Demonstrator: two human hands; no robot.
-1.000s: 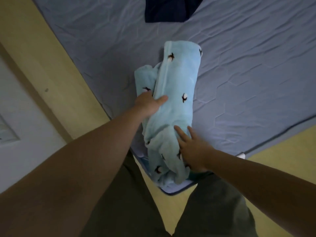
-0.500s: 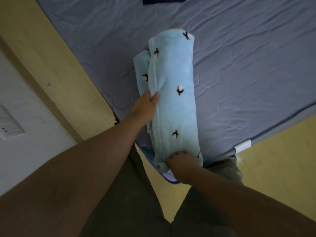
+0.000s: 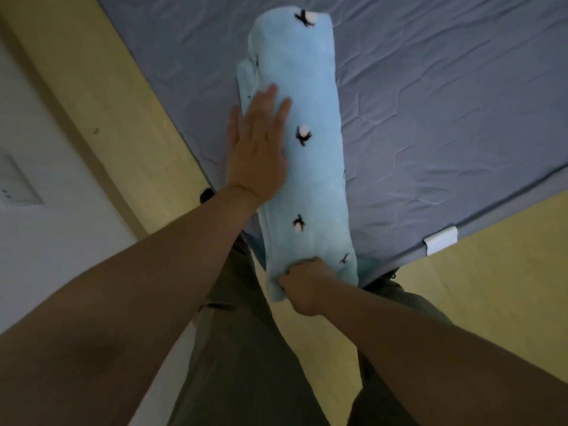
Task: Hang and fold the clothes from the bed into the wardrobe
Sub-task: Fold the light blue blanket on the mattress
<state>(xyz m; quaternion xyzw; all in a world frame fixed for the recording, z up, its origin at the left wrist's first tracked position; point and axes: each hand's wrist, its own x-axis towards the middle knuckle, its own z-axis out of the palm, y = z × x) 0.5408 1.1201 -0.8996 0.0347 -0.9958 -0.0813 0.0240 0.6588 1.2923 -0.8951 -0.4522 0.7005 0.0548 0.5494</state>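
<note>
A light blue fleece garment [image 3: 310, 179] with small dark-and-white prints lies folded into a long narrow strip at the corner of the bed [image 3: 445, 118]. My left hand [image 3: 256, 155] lies flat on its left side, fingers straight and pointing away from me. My right hand [image 3: 302, 287] grips the near end of the garment, fingers curled round the fabric edge where it hangs over the mattress corner.
The grey-blue sheet stretches right and far of the garment. A yellow wooden bed frame [image 3: 129, 96] borders the mattress on the left and near right. A white clip [image 3: 441, 239] sits on the sheet edge. A white wall [image 3: 40, 210] stands to the left.
My left hand let go of the garment's left edge and now lies flat on it. The garment lies straighter and longer. My right hand keeps its grip on the near end.
</note>
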